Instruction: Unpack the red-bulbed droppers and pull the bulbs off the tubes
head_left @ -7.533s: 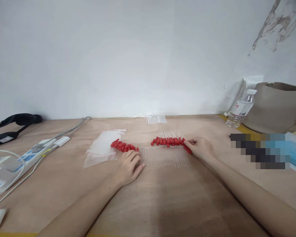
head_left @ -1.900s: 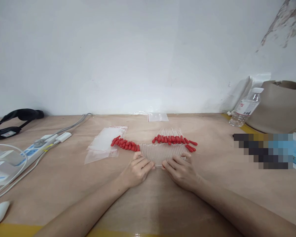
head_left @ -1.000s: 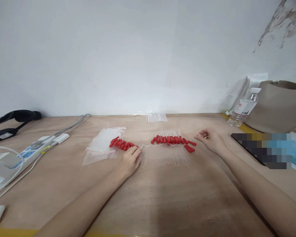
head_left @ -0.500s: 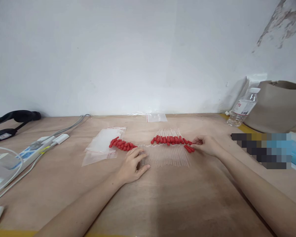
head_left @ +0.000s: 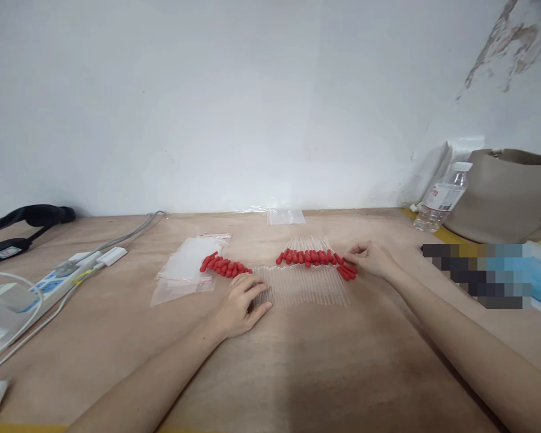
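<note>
A row of clear glass tubes (head_left: 306, 285) lies side by side on the wooden table (head_left: 297, 367). Behind it lies a row of droppers with red rubber caps (head_left: 309, 257). A loose pile of red caps (head_left: 223, 266) sits to the left. My left hand (head_left: 243, 304) rests on the left end of the tube row, fingers curled over the tubes. My right hand (head_left: 372, 258) pinches a red cap at the right end of the capped row.
Clear zip bags (head_left: 187, 267) lie left of the red caps, one small bag (head_left: 285, 216) near the wall. A power strip with cables (head_left: 58, 276) and a black strap (head_left: 22, 225) are at left. A water bottle (head_left: 439, 198), a beige bag (head_left: 507, 195) and a blue pack (head_left: 534, 276) stand at right.
My right hand swung out to the right, then came back to the right end of the red-capped row. My left hand slid from the loose caps onto the tubes' left end.
</note>
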`<control>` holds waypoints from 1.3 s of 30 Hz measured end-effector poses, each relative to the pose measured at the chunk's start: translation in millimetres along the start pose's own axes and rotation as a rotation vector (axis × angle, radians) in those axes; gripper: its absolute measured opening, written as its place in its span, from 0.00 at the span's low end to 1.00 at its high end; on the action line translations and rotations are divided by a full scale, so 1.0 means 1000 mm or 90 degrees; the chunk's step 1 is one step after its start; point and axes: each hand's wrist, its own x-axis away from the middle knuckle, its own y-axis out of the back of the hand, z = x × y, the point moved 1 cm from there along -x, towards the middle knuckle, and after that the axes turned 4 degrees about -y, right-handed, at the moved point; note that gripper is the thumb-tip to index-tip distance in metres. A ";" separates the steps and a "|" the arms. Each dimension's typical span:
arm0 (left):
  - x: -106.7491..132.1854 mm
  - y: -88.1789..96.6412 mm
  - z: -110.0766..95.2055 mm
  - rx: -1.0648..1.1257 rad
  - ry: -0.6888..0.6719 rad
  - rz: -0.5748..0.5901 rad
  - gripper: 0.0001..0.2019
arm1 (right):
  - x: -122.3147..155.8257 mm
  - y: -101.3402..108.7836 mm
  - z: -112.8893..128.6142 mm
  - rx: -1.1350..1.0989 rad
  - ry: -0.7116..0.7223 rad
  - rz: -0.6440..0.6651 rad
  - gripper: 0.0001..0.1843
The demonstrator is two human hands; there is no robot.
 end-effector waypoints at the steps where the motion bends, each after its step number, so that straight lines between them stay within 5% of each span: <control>1: 0.000 0.000 0.000 -0.001 -0.003 -0.002 0.14 | -0.004 -0.002 0.001 0.000 -0.001 0.009 0.13; 11: 0.001 -0.001 0.000 -0.028 -0.015 -0.013 0.12 | -0.017 -0.014 0.012 -0.069 -0.060 0.173 0.15; 30: 0.003 -0.004 0.002 -0.023 -0.019 0.003 0.11 | -0.023 -0.010 0.023 -0.227 -0.209 0.103 0.10; 39: 0.002 -0.003 0.000 -0.030 -0.030 -0.009 0.13 | 0.002 0.010 0.030 -0.347 -0.132 0.040 0.08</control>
